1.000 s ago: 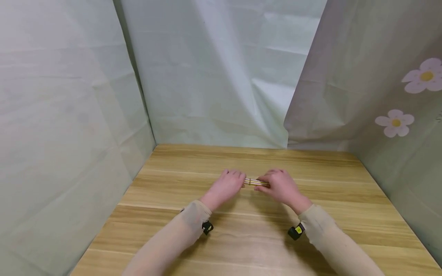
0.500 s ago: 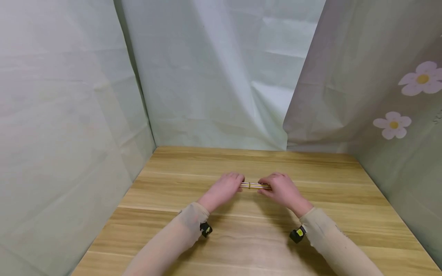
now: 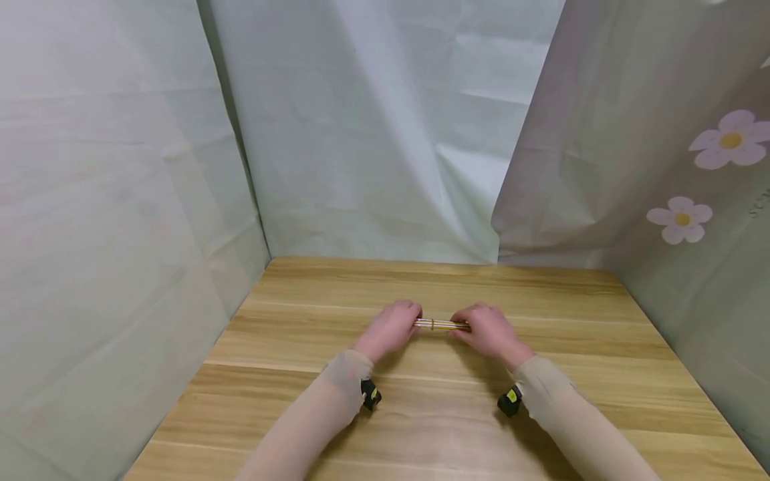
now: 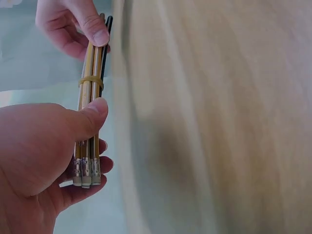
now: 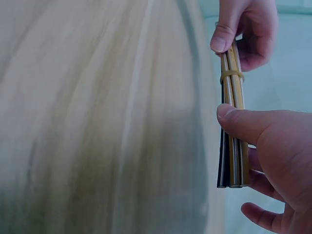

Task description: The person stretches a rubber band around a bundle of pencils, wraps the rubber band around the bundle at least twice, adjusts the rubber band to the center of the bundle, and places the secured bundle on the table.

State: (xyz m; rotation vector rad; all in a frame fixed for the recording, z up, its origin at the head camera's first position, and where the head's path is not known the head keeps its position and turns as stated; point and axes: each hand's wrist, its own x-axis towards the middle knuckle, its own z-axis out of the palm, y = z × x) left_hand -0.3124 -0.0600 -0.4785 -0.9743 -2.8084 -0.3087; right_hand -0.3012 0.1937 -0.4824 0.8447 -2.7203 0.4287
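A bundle of pencils (image 3: 444, 325), bound by a tan rubber band (image 4: 91, 79) near its middle, spans the gap between both hands above the table. My left hand (image 3: 392, 327) grips the end with metal ferrules and erasers (image 4: 87, 178), thumb on top and fingers beneath. At the opposite end, my right hand (image 3: 488, 332) pinches the flat, blunt pencil ends (image 5: 236, 183) between thumb and fingers. Most pencils are yellow with pale stripes; a black pencil (image 5: 223, 161) lies along one side. The band sits between the two thumbs.
The wood-grain table (image 3: 421, 427) extends beneath both arms. Pale cloth walls (image 3: 361, 133) enclose it at the back and sides, the right one printed with white flowers (image 3: 682, 219). A small black wrist camera (image 3: 371, 394) hangs at each sleeve cuff.
The bundle, earlier slanting down to the right, now lies nearly level in the head view. Both hands have shifted slightly and still hold its ends; the head view has moved a little.
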